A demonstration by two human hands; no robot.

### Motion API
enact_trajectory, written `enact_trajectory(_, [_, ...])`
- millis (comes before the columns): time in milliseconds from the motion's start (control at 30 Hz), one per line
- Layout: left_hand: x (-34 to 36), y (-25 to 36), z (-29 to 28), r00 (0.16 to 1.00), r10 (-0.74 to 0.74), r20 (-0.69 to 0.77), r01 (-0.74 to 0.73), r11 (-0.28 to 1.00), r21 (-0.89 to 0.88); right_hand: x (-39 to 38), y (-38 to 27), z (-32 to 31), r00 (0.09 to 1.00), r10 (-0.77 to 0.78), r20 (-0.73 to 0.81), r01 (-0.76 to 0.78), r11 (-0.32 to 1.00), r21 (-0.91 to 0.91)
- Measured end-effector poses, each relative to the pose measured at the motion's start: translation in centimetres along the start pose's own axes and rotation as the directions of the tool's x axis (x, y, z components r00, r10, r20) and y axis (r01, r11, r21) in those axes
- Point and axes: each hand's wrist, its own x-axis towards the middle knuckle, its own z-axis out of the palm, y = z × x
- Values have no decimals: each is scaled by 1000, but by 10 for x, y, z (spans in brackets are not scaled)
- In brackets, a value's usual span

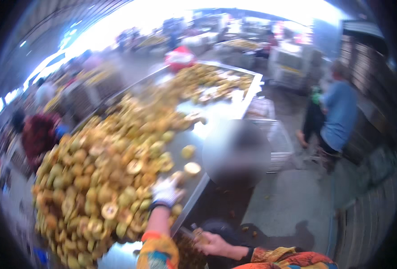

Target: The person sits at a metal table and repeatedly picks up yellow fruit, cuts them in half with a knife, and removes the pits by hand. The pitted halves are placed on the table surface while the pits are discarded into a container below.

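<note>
A heap of yellow-brown fruit (pixel 97 190), some cut open, covers much of a steel-topped table (pixel 190 139). My left hand (pixel 165 193), in a white glove, reaches into the heap's right edge, its fingers closed around a blurred fruit (pixel 177 177). A pale cut piece (pixel 192 168) lies just beyond it. My bare right hand (pixel 208 243) is low, beside the table's near right edge, closed on a small metal tool (pixel 190 231), perhaps a knife; what else it holds is too blurred to tell.
Crates (pixel 274 141) stand along the table's right side. A person in blue (pixel 339 116) sits at the right; another in dark red (pixel 39 136) is at the left. A red-and-white bag (pixel 179 57) rests at the table's far end. More people and loaded tables fill the blurred background.
</note>
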Motion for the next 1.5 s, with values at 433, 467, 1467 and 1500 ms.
enact_trajectory(433, [-62,-13,-6,987,-42,155,26,994,109,4,-22,1,991,-127,30,128,991,-32])
enact_trajectory(467, [-70,-18,2,996,13,93,-22,995,93,1,-23,0,992,-126,29,128,991,-44])
enact_trajectory(1467, [-443,-83,-44,239,-875,-421,517,481,-708,-5,40,101,945,-218,245,295,892,-344])
enact_trajectory(1500, [-439,-84,-44,289,-830,-476,560,550,-619,-5,43,102,949,-198,247,284,876,-390])
